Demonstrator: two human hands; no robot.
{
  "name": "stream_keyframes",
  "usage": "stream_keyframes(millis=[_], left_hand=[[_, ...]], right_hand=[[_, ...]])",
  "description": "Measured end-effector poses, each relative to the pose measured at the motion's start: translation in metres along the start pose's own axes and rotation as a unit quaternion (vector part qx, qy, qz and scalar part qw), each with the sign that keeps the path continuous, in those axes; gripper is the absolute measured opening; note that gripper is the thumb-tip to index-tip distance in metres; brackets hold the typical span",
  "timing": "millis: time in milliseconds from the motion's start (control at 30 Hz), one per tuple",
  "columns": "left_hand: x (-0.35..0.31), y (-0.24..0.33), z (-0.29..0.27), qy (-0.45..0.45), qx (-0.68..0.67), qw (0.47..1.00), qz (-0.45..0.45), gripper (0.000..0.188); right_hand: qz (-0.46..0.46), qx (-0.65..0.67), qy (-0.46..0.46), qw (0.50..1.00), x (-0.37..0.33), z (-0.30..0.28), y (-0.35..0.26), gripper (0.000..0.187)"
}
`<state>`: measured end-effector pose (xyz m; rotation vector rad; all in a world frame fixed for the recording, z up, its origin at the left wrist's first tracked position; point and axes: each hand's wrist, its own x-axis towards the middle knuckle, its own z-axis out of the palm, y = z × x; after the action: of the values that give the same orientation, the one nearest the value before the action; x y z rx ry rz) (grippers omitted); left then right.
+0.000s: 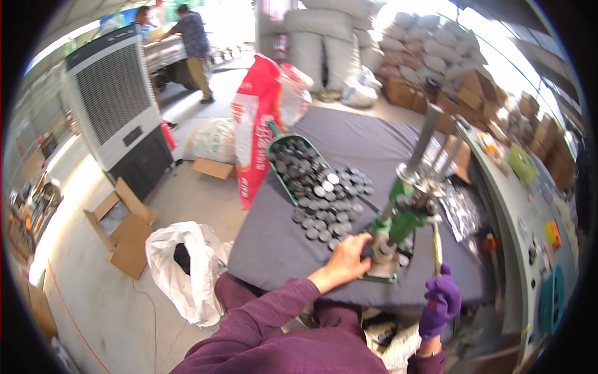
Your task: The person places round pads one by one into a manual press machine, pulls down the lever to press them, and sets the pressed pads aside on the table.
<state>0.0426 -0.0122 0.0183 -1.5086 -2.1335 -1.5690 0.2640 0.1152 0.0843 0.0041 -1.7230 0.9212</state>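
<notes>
A hand-operated press [405, 225] with a green body and a metal column stands near the front edge of a cloth-covered desk [268, 255], right of its middle. The bare left hand [342, 263] reaches to the press base, its fingers bent at the near-left side; whether they pinch a small part or merely rest there cannot be told. The right hand [441, 300], in a purple glove, has its fingers closed around the lower end of the yellowish lever [438, 249], which hangs at the right of the press. Left of and beyond the press, small dark discs [324, 227] lie in a loose spread, a few touching or overlapping, and more fill a green scoop [281, 179] lying on the desk. Judged from this supply, the work is under way with much left to handle; whether any disc is already finished, or sits under the press, is not discernible. Right of the press lies a crumpled clear plastic bag [461, 215]. Farther out, an open white sack [205, 274] with dark contents stands on the floor at the left, and a red-and-white bag [255, 131] rises beside the desk's far-left edge.
</notes>
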Motion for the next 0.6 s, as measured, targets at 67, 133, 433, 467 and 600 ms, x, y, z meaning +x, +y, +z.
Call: stream_keyframes(millis=[67,133,433,467,600], left_hand=[[-0.011,-0.001,-0.008,0.034,0.005,0.999,0.01,0.049],[-0.021,-0.006,-0.014,0.058,0.012,0.998,0.02,0.049],[-0.042,-0.024,-0.022,0.041,0.041,0.998,-0.009,0.044],[-0.042,-0.024,-0.022,0.041,0.045,0.998,-0.009,0.043],[-0.042,-0.022,-0.022,0.044,0.053,0.998,-0.002,0.043]], right_hand=[[-0.005,0.003,-0.005,1.0,-0.001,0.001,0.0,0.024],[-0.011,0.014,-0.024,1.0,0.001,0.005,0.002,0.022],[0.005,-0.009,0.003,1.0,0.004,0.013,-0.001,0.025],[0.007,-0.013,0.004,1.0,0.004,0.011,-0.001,0.025],[0.017,0.012,-0.02,1.0,0.017,0.008,-0.01,0.025]])
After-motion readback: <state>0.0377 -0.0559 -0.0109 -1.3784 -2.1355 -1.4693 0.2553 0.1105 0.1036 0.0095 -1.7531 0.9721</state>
